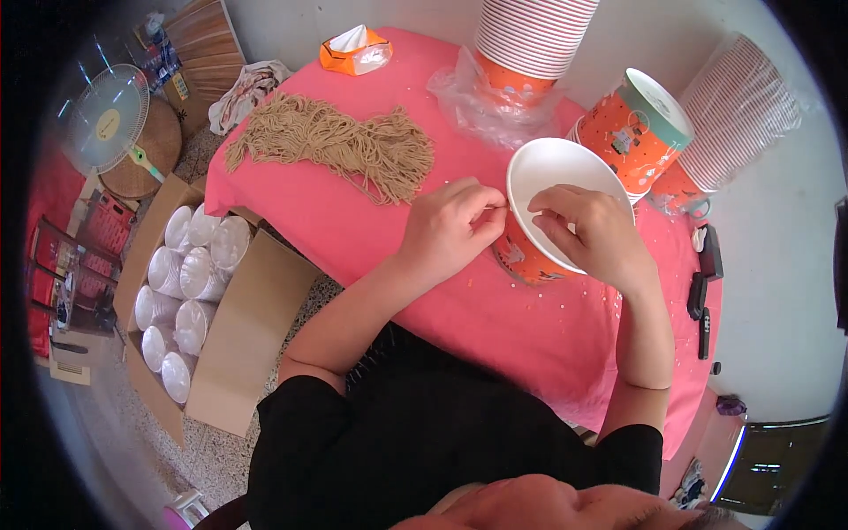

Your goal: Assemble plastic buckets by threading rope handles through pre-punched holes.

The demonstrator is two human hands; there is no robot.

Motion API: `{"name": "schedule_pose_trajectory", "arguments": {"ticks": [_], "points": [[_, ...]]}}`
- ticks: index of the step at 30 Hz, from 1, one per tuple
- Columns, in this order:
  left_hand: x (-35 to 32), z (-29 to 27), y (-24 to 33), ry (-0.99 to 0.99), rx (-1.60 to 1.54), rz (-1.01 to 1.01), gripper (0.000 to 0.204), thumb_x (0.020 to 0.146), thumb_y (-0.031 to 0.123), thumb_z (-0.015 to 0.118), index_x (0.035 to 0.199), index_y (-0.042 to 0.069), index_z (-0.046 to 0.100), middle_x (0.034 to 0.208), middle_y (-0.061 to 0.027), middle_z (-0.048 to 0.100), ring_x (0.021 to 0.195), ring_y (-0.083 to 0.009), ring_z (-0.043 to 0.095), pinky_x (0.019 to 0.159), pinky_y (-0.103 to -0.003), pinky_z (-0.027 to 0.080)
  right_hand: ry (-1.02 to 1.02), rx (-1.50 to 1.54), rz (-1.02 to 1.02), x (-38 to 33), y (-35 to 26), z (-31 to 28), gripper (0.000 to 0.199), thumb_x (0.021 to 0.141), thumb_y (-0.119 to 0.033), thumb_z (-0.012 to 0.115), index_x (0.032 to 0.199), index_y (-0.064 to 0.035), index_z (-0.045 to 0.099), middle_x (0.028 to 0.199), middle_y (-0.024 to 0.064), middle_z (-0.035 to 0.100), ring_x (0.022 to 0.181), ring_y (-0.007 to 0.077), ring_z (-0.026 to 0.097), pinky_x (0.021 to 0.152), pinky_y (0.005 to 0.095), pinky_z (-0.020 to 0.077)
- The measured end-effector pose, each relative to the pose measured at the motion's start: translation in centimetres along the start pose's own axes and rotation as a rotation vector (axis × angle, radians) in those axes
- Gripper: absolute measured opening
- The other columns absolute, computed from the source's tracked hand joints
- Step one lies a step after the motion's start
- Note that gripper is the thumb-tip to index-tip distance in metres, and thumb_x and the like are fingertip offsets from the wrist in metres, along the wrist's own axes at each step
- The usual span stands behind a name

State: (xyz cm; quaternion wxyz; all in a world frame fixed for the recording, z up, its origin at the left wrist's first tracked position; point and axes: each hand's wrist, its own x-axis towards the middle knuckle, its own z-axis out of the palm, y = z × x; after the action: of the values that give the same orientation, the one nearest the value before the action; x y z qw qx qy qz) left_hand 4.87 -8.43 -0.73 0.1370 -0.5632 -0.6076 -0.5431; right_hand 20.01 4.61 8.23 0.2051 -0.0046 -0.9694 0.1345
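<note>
- In the head view, a large paper bucket (523,256) stands on the pink tabletop (495,327) just in front of the person, mouth upward and tilted toward them.
- The left hand (449,223) is at the near-left rim from outside. Its grip looks narrow, thumb and fingertips close together; whether they hold a strand or the bucket's edge cannot be told.
- The right hand (594,231) reaches over the mouth, fingers curled inside near the left wall. Whether its grip closes on anything cannot be told.
- The work on this bucket seems partway: both hands are at its rim, and no finished loop shows clearly on it.
- Behind it, an upturned bucket (649,124) shows a pale ring on its side, perhaps a finished cord. A tall stack (534,40) and a leaning stack (738,124) probably hold more, though how many are done cannot be read.
- A loose bundle of tan cords (331,146) lies to the left, so plenty of material seems left.
- The buckets are smooth, tapering card, white inside with rolled rims, printed orange outside; the upturned one adds a green band.
- The cords look soft, twisted and limp. Crinkled clear plastic film (486,102) bunches beside the tall stack.
</note>
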Motion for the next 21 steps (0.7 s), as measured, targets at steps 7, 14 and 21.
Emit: {"name": "schedule_pose_trajectory", "arguments": {"ticks": [7, 14, 21], "points": [[-0.2, 0.4, 0.0, 0.022, -0.066, -0.016, 0.012, 0.075, -0.001, 0.071, 0.082, 0.005, 0.063, 0.065, -0.004, 0.054, 0.052, -0.0151, 0.053, 0.048, -0.029, 0.042, -0.118, 0.002, 0.123, 0.8, 0.4, 0.6, 0.011, 0.082, -0.011, 0.065, 0.091, -0.0047, 0.07, 0.082, 0.0154, 0.068, 0.075, 0.0346, 0.066, 0.067, 0.0434, 0.051], [-0.4, 0.3, 0.3, 0.022, -0.075, -0.036, 0.009, 0.077, -0.001, 0.071, 0.082, 0.004, 0.066, 0.067, -0.0052, 0.057, 0.055, -0.0137, 0.054, 0.049, -0.027, 0.042, -0.165, 0.152, 0.181, 1.5, 0.5, 1.0, 0.015, 0.083, -0.003, 0.064, 0.097, -0.0019, 0.069, 0.08, 0.013, 0.069, 0.072, 0.0195, 0.068, 0.064, 0.0325, 0.0508], [-0.7, 0.3, 0.3, 0.009, -0.162, -0.12, 0.009, 0.078, 0.004, 0.074, 0.084, 0.004, 0.067, 0.07, -0.0076, 0.061, 0.059, -0.0209, 0.061, 0.051, -0.032, 0.046, -0.224, 0.177, 0.206, 2.0, 0.6, 1.4, 0.012, 0.084, -0.002, 0.063, 0.095, 0.0013, 0.067, 0.076, 0.011, 0.068, 0.069, 0.0145, 0.065, 0.064, 0.0303, 0.0505]]}}
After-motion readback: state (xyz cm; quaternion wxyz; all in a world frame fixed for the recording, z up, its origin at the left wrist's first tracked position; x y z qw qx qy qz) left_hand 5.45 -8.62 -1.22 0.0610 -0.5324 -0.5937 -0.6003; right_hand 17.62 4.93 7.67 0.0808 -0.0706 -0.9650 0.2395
